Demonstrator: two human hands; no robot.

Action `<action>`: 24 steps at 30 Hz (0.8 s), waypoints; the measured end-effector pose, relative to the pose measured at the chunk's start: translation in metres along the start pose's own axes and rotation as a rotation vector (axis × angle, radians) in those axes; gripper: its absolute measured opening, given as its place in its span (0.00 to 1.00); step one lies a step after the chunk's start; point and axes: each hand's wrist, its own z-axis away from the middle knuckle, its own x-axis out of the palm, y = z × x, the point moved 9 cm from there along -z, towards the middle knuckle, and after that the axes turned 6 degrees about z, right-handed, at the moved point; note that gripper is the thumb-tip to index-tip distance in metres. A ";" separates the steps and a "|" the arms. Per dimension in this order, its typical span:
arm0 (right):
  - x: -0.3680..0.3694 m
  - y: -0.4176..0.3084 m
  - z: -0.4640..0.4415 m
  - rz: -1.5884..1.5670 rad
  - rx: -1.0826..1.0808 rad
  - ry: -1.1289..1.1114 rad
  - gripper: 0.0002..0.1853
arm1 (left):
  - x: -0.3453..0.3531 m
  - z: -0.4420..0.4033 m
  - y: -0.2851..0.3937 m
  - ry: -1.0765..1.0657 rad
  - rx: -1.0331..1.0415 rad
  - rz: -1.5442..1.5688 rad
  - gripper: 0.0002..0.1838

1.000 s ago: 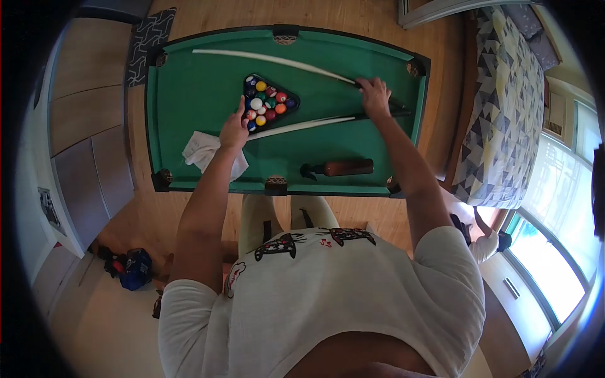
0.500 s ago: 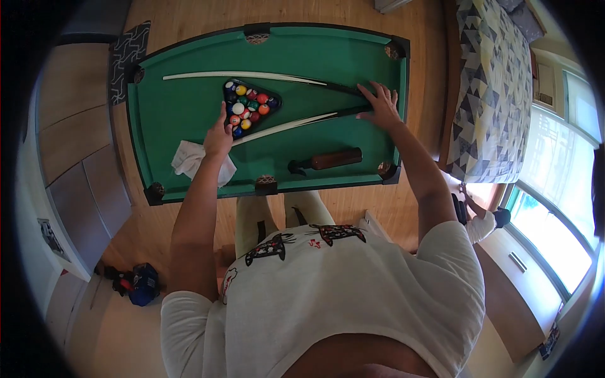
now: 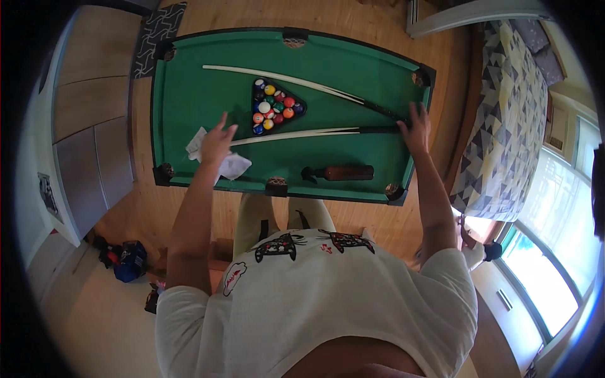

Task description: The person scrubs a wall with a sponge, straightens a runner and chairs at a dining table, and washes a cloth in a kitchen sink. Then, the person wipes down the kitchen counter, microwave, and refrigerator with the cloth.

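Observation:
My left hand (image 3: 216, 142) is open over the green pool table (image 3: 189, 101), its fingers apart, beside the white cloth (image 3: 234, 165) and the tip of the lower cue. Just right of it lies a black triangle rack (image 3: 283, 125) full of pool balls (image 3: 277, 107), with a white ball among them. My right hand (image 3: 416, 131) has its fingers spread at the dark butt ends of the upper cue (image 3: 309, 84) and the lower cue (image 3: 315, 133). Whether it presses on them I cannot tell. A brown spray bottle (image 3: 348, 172) lies on its side near the front rail.
A bed with a triangle-patterned cover (image 3: 498, 120) stands to the right. Another person (image 3: 476, 252) is partly visible by the window. On the left are cabinets (image 3: 94, 94) and a blue bag (image 3: 131, 261) on the floor.
My left hand has let go of the rack's left side and drawn back toward the cloth. My right hand stays at the cue butts. The camera view has shifted.

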 end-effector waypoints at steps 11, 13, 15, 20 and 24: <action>0.116 0.089 0.085 -1.353 1.010 -0.480 0.49 | -0.014 0.152 -0.232 -0.266 -0.778 0.888 0.38; 0.117 0.091 0.085 -1.300 1.062 -0.472 0.51 | 0.011 0.123 -0.241 0.026 -0.780 1.101 0.36; 0.123 0.103 0.085 -1.234 1.106 -0.470 0.53 | 0.037 0.088 -0.267 0.090 -0.760 1.265 0.33; 0.120 0.102 0.096 -1.183 1.163 -0.448 0.55 | 0.019 0.076 -0.257 0.480 -0.607 1.301 0.23; 0.125 0.111 0.097 -1.124 1.170 -0.436 0.55 | 0.024 0.068 -0.267 0.495 -0.559 1.373 0.20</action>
